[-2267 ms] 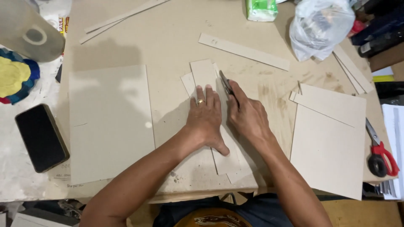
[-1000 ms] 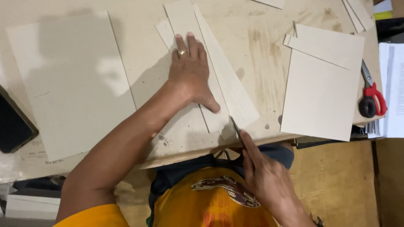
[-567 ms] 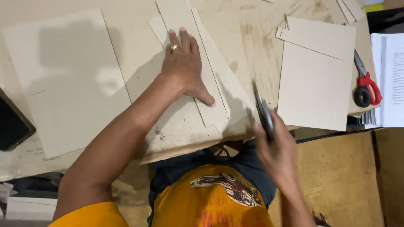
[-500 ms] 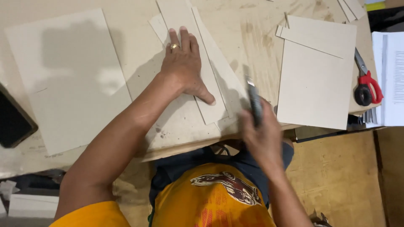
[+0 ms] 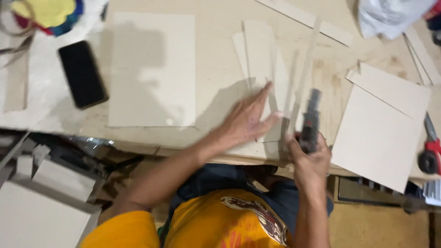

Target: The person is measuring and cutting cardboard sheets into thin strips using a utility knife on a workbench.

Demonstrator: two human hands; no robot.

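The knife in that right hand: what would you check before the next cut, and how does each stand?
1. Knife gripped in right hand: ok.
2. Blade out: cannot tell, blurred.
3. Left hand flat on the grey card strips: ok.
4. Left fingers apart from the knife: not ok, they lie close beside it.
5. Phone and scissors away from the strips: ok.
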